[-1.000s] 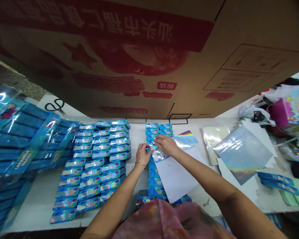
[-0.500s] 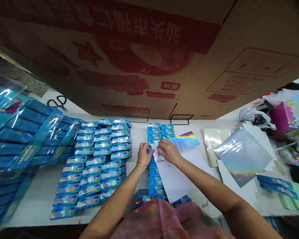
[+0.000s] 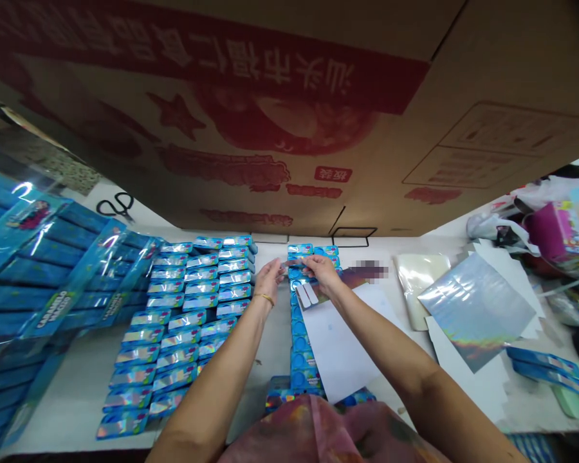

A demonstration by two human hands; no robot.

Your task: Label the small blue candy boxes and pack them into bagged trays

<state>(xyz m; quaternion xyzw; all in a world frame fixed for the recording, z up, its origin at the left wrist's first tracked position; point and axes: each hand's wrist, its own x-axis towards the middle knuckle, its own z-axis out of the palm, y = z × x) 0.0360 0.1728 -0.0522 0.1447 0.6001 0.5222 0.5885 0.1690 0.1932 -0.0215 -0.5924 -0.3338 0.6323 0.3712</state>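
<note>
Between my hands, over the column of small blue boxes [image 3: 303,360], a thin shiny sticker [image 3: 293,263] is stretched out. My left hand [image 3: 269,278] pinches its left end, and my right hand [image 3: 322,269] grips its right end. Under my right hand lies a sheet of shiny stickers [image 3: 361,275], with two pale oblong patches at its left end. White paper [image 3: 340,344] spreads below that sheet and partly covers the boxes. My fingers hide some of the boxes beneath them.
A big cardboard carton [image 3: 270,128] walls off the back. Blue boxes [image 3: 181,328] stand in rows at left, beside plastic-wrapped packs [image 3: 53,270] and black scissors [image 3: 116,206]. To the right lie a silvery sheet [image 3: 477,312], a cream packet [image 3: 422,283] and two blue boxes [image 3: 550,370].
Both hands have moved up and slightly apart, away from the sheet's left end. The sticker is now held between them, and pale patches show on the sheet.
</note>
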